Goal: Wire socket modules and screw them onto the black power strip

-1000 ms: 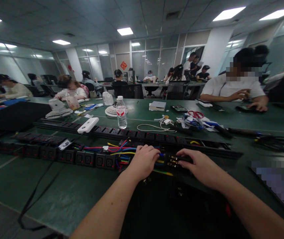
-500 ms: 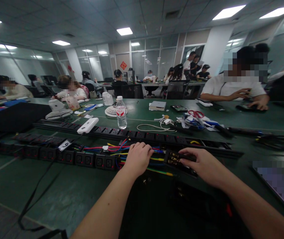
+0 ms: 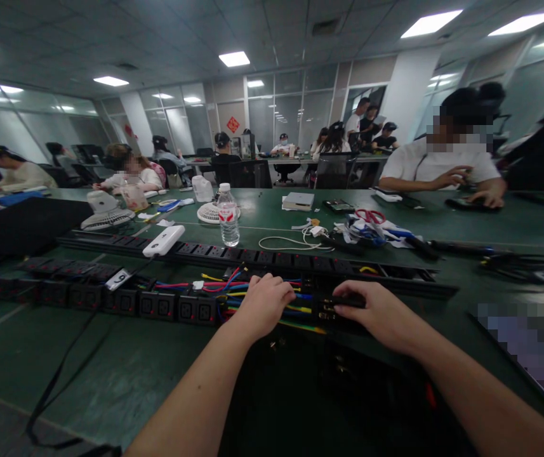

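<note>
My left hand (image 3: 268,302) is closed over a bundle of coloured wires (image 3: 236,293), its fingers curled down so that the exact grip is hidden. These red, blue, yellow and green wires come out of the end of a black power socket strip (image 3: 198,310). My right hand (image 3: 374,310) grips a black terminal block (image 3: 325,310) with brass contacts, thumb and fingers on its right part. Wire ends lie right against the block's left side; whether any is seated in a contact I cannot tell.
Behind lies another long black socket strip (image 3: 252,255), with a white power bank (image 3: 164,241) on it. A water bottle (image 3: 228,219), a white cable (image 3: 295,242) and red-handled scissors (image 3: 371,216) are beyond. A tablet-like screen (image 3: 529,355) is at right. Across the table sits a person (image 3: 436,158).
My right hand has shifted slightly left with the terminal block, which now sits closer to the wire ends and lies straighter. My left hand keeps its place on the wires. The view has moved a little.
</note>
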The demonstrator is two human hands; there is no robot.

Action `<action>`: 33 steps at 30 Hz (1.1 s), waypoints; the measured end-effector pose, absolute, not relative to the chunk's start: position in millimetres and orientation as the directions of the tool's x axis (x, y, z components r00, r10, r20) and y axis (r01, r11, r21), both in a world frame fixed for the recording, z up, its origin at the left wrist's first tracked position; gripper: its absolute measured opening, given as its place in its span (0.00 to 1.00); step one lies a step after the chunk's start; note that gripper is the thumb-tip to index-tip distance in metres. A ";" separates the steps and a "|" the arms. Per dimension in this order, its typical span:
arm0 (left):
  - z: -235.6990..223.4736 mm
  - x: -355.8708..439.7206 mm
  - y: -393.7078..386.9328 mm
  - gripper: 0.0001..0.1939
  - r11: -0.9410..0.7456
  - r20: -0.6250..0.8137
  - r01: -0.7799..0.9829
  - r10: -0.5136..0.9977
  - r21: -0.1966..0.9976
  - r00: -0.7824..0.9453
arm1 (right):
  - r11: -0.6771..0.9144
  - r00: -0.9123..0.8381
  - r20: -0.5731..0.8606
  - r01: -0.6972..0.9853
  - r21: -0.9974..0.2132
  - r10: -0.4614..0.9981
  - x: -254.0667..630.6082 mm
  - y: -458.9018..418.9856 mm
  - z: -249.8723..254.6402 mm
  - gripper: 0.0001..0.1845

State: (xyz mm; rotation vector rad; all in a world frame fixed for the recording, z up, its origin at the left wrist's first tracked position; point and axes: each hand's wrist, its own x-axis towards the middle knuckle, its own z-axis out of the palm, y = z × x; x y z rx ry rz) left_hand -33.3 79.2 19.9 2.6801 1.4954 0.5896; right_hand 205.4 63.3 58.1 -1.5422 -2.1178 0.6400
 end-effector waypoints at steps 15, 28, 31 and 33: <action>21.6 -30.0 77.3 0.12 -0.516 0.284 0.826 0.847 0.228 0.450 | 0.373 -0.385 0.116 0.706 -0.602 0.915 207.5 65.4 54.5 0.06; 22.0 -30.0 75.5 0.11 -0.515 0.271 0.809 0.852 0.283 0.448 | 0.369 -0.387 0.107 0.705 -0.605 0.916 206.5 67.4 48.0 0.06; 22.5 -29.7 73.5 0.11 -0.517 0.273 0.803 0.851 0.295 0.448 | 0.368 -0.383 0.108 0.709 -0.601 0.917 208.1 68.8 46.5 0.06; 23.3 -28.8 71.7 0.12 -0.524 0.275 0.794 0.848 0.307 0.453 | 0.365 -0.383 0.105 0.711 -0.601 0.918 208.9 69.1 46.5 0.06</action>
